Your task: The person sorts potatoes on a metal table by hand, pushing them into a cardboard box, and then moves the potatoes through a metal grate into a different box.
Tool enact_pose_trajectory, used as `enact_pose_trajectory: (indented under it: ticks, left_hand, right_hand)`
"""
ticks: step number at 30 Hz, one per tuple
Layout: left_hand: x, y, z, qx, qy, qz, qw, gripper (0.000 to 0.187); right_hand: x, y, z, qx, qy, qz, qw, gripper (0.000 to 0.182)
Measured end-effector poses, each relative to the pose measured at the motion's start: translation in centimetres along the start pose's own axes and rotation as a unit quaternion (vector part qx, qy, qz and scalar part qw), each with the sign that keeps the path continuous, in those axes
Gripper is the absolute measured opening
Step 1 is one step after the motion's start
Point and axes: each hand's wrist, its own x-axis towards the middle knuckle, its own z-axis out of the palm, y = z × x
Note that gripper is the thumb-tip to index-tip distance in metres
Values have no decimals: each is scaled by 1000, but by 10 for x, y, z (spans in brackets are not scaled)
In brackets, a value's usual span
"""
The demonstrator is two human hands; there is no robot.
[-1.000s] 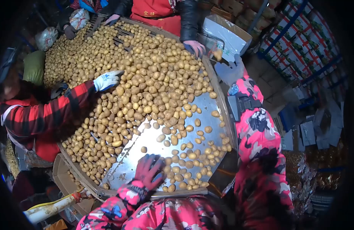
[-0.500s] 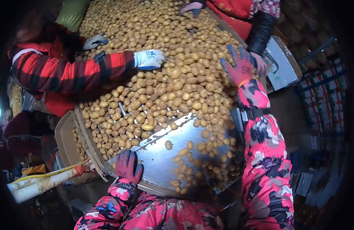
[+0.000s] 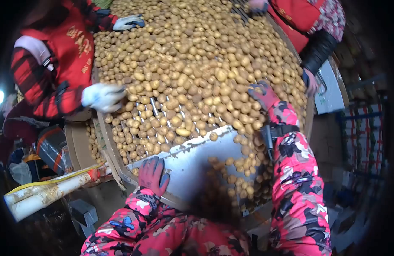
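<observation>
A broad heap of potatoes [image 3: 197, 72] covers the sorting table and spills down over a bare metal chute [image 3: 184, 164]. My left hand [image 3: 152, 176], in a pink and grey glove, lies flat at the chute's left edge with its fingers stretched out and nothing in it. On the right side of the heap, my gloved right hand [image 3: 265, 97] reaches in with fingers apart, touching potatoes; a few show by its fingertips. Metal rollers [image 3: 154, 106] show between potatoes left of centre. A dark blur hides part of the chute's lower middle.
A co-worker's white-gloved hand [image 3: 104, 97] is at the table's left side, another [image 3: 128, 22] farther back. Another person's glove [image 3: 310, 82] rests at the right rim. A white pipe [image 3: 52, 192] sticks out lower left; a cardboard box [image 3: 77, 145] stands beside the table.
My right hand has come back toward me over the potatoes, from spread near the right rim. My left hand stays on the chute edge. The left co-worker's near hand has drawn back leftward.
</observation>
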Motion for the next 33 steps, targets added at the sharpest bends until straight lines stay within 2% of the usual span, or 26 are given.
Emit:
enact_pose_trajectory:
  ticks: [2,3,4,5,6,8,9,10,11,13,14,15,16,18,19,21,23,24,25,26,29,30,31,33]
  left_hand:
    - [0,1,2,-1,3,14,1000,65]
    - [-2,-4,9,-5,19,32,999,65]
    - [-2,-5,13,-15,18,38,999,64]
    - [-4,-5,13,1,15,40,999,65]
    - [-4,-5,14,0,14,48,999,65]
    - [-6,-8,18,2,16,59,998,65]
    - [-8,-11,21,-1,20,66,998,65]
    - [-9,-13,24,-5,24,71,997,65]
    - [-11,-16,27,-9,27,72,997,65]
    - [-10,-14,23,-27,11,67,997,65]
    - [-11,-16,26,-26,38,83,995,65]
    - [-11,-19,29,-24,65,98,993,66]
    - [-7,-9,18,16,52,113,992,65]
    - [-7,27,6,-19,38,180,983,65]
    - [3,53,2,-52,23,230,972,65]
    - [18,98,12,-117,-64,344,929,63]
    - [14,143,39,-67,-92,432,895,60]
    - [13,157,50,-48,-128,453,881,61]
    - [14,166,59,-29,-162,474,865,63]
    - [17,166,70,-15,-159,484,861,65]
    - [38,156,69,-4,-141,488,862,69]
    - [49,144,66,-10,-156,480,863,70]
    - [57,134,62,25,-143,427,893,69]
    - [76,106,39,96,-75,408,905,69]
  right_hand:
    - [-57,-26,16,8,-23,19,1000,67]
    - [-87,-42,32,-60,15,-25,998,71]
    - [-112,-55,49,-189,49,-28,980,73]
    - [-133,-55,72,-164,40,-33,985,74]
    - [-157,-66,97,-220,117,-74,966,74]
    - [-201,-108,125,-286,102,-20,953,86]
    - [-221,-111,148,-314,88,5,945,99]
    - [-242,-121,161,-305,131,-43,942,99]
    - [-264,-129,170,-333,18,-3,943,92]
    - [-313,-114,186,-195,54,-134,970,83]
    - [-334,-108,177,-254,36,-156,954,78]
    - [-350,-90,165,-254,59,-105,960,73]
    - [-358,-69,143,-294,123,-36,947,70]
    - [-392,-26,109,-358,231,111,898,66]
    - [-417,1,105,-354,232,100,901,66]
    - [-458,25,102,-335,228,108,908,68]
    - [-511,17,113,-300,208,144,920,71]
    - [-528,15,125,-272,247,184,912,71]
    - [-541,15,142,-242,286,221,900,72]
    - [-544,13,152,-210,325,258,885,72]
    - [-488,-63,151,-225,206,99,947,67]
    - [-486,-60,154,-234,186,88,950,64]
    - [-482,-57,158,-242,169,77,952,62]
    - [-479,-54,157,-251,169,84,949,59]
